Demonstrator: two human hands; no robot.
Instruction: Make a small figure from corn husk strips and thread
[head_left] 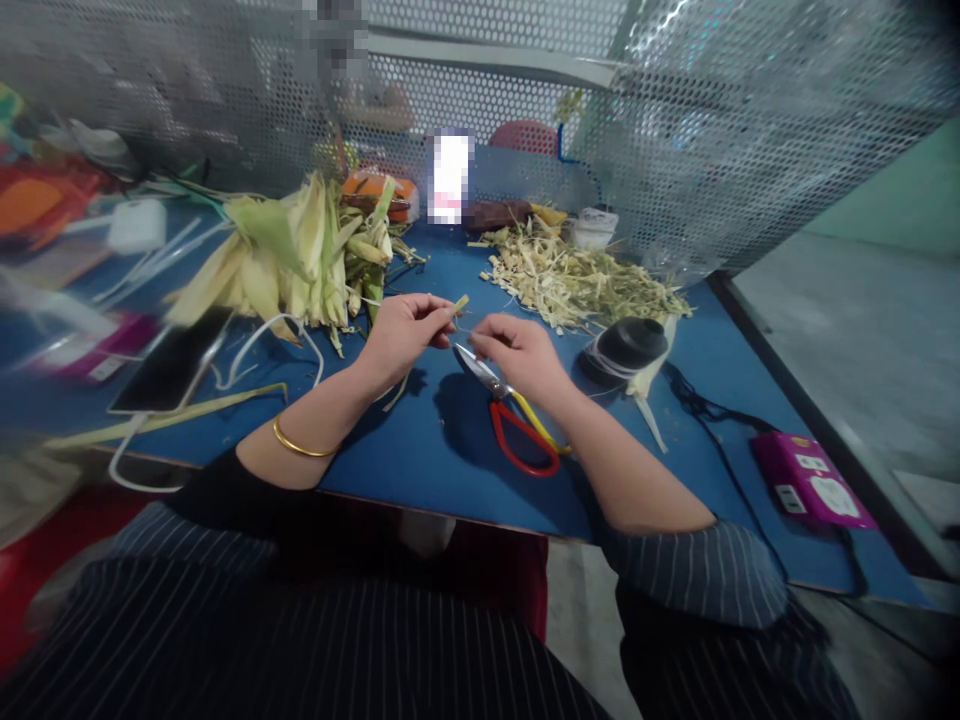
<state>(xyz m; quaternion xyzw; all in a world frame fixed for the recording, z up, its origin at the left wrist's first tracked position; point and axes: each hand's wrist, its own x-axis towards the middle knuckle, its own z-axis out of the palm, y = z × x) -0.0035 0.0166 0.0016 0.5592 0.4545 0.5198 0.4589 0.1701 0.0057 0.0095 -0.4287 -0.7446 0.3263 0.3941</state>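
My left hand (414,328), a gold bangle on its wrist, pinches a small strip of corn husk (460,303) between thumb and fingers. Just to its right, my right hand (517,350) is closed in a pinch at what looks like a fine thread, faintly seen between the hands. Under and beside the right hand lie scissors (525,437) with one red and one yellow handle, blades pointing toward the left hand. Right of that hand, a black spool (626,350) wound with pale thread lies on its side. A large bunch of corn husks (289,250) rests left of my hands.
The blue table (420,455) also bears a heap of husk scraps (577,280) at the back right. A dark phone or tablet (176,360) with a white cable lies left. A purple box (814,480) sits right. Behind stand a bright phone screen (451,180) and a perforated metal screen (517,95).
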